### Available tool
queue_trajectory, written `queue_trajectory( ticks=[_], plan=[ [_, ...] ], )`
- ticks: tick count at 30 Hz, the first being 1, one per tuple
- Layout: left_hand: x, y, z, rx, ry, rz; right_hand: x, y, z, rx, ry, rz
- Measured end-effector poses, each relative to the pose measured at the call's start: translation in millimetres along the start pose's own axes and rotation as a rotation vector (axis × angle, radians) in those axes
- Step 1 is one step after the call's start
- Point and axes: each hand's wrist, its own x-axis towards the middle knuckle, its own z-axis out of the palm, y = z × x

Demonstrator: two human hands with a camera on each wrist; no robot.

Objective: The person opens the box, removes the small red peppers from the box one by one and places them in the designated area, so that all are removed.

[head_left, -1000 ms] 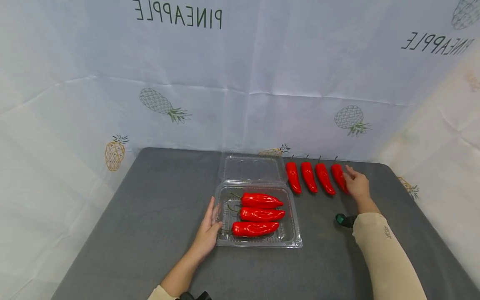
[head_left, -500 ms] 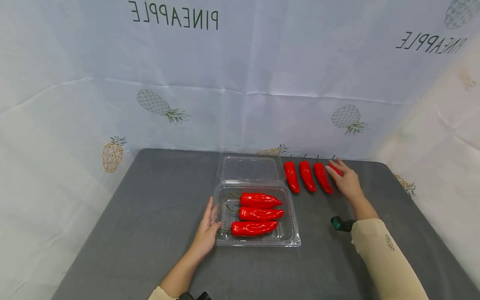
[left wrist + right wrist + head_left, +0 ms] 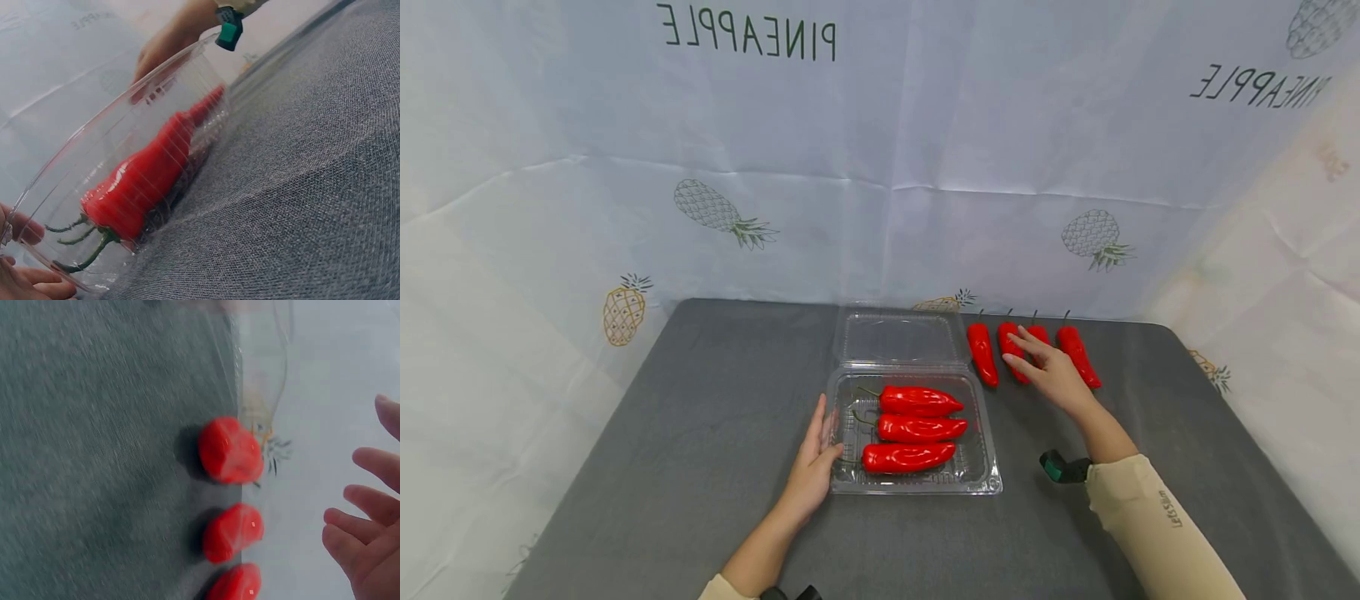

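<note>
A clear plastic clamshell container (image 3: 988, 454) sits at mid-table with three red chili peppers (image 3: 922, 428) lying sideways in it. My left hand (image 3: 808, 471) holds its left rim, thumb over the edge and some fingers showing through the plastic. The left wrist view shows the peppers (image 3: 140, 181) through the wall, green stems towards that hand. To the right of the lid, several more red peppers (image 3: 982, 354) lie in a row, stems away from me. My right hand (image 3: 1051, 375) reaches over the middle of this row, fingers spread and holding nothing, partly covering two peppers.
The container's lid (image 3: 902, 337) is folded back towards the rear edge of the grey table (image 3: 737, 375). Behind it hangs a white curtain (image 3: 880, 133) with pineapple prints. A dark wrist camera (image 3: 1063, 468) juts out beside my right wrist.
My right hand has moved left from the rightmost pepper in the row to above the middle ones, uncovering the rightmost pepper. The left hand stays at the container.
</note>
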Motion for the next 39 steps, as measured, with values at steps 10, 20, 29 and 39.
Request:
queue_trajectory(
  ticks=[10,20,29,39],
  plan=[
    [-1.5,-0.7,1.1,0.001,0.011,0.016,-5.2,-27,22,0.012,-0.058,-0.115],
    [0.1,1.6,2.0,-0.039,0.033,0.038,-14.8,-75,37,-0.046,-0.268,-0.267],
    [1.5,2.6,2.0,-0.035,0.037,0.040,-21.0,-100,60,0.012,-0.588,-0.322],
    [1.5,3.5,1.7,-0.010,0.029,0.028,-22.4,-110,80,-0.047,-0.783,-0.410]
  ],
)
